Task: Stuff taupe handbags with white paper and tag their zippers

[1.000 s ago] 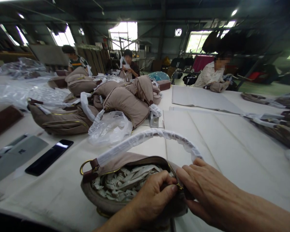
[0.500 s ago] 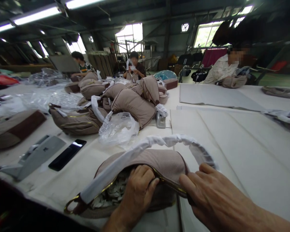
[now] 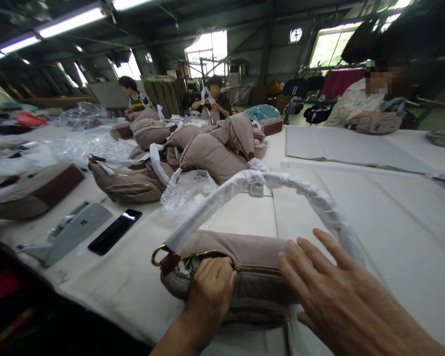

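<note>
A taupe ribbed handbag [image 3: 259, 249] lies in front of me on the white table, its handle [image 3: 244, 180] wrapped in white tissue and arching above it. My left hand [image 3: 212, 284] is closed at the gold zipper [image 3: 261, 270] along the top; its fingers hide the pull. Beside that hand the bag gapes at its left end, with crumpled pale stuffing [image 3: 185, 267] showing. My right hand [image 3: 328, 282] is open, fingers spread, over the bag's right end and seemingly touching it. A gold ring [image 3: 157, 255] joins the handle at the left.
Several similar handbags [image 3: 215, 153] are piled ahead with a clear plastic bag [image 3: 187, 195]. At left are a black phone [image 3: 114, 232], a grey tape dispenser [image 3: 76, 230] and another handbag [image 3: 33, 193]. Co-workers [image 3: 217, 99] sit across the table.
The zipper opening has become smaller, and the bag has turned more level, its left end shifting right. My right hand has let go of the bag's edge and spread its fingers. The handle stands higher.
</note>
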A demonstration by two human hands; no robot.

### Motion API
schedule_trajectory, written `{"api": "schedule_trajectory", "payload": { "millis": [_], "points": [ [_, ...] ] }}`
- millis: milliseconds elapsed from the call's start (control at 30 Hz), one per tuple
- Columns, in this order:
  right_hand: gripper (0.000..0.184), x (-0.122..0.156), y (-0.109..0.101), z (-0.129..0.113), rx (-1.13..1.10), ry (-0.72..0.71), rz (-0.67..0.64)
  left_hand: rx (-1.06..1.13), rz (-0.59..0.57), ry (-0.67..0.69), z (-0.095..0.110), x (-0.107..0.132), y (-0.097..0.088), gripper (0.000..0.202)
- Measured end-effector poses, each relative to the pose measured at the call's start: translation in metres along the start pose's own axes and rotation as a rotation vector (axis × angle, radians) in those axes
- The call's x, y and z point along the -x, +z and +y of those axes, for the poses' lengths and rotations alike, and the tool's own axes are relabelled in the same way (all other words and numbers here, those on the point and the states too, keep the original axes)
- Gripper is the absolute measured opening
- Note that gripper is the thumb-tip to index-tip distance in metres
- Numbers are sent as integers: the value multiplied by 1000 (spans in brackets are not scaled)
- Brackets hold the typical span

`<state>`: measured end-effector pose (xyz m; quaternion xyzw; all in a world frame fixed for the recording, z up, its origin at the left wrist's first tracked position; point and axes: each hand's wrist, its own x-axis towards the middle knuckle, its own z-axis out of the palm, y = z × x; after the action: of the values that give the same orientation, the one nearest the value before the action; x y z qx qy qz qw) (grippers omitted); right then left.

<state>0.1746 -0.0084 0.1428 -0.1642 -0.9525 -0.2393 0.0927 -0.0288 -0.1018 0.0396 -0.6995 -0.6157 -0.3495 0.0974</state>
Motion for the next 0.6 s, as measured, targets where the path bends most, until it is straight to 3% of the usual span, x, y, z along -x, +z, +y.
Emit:
{"api": "schedule_trajectory", "payload": {
  "millis": [100, 200, 400, 500, 600],
  "points": [
    [30, -10, 22, -20, 54, -77, -219, -58, -1, 69, -6, -7, -6, 14],
    [25, -23, 37, -24, -60, -85, -427, -188, -37, 143, -23, -13, -28, 16],
    [15, -60, 28, -24, -317, -42, -645, -459, 25, 204, -59, -22, -85, 8],
    [8, -74, 22, -29, -354, -117, -671, -584, 56, 200, -70, -21, -101, 7],
    [11, -78, 21, -37, -353, -141, -498, -673, -66, 175, -79, -17, -104, 12]
  ]
}}
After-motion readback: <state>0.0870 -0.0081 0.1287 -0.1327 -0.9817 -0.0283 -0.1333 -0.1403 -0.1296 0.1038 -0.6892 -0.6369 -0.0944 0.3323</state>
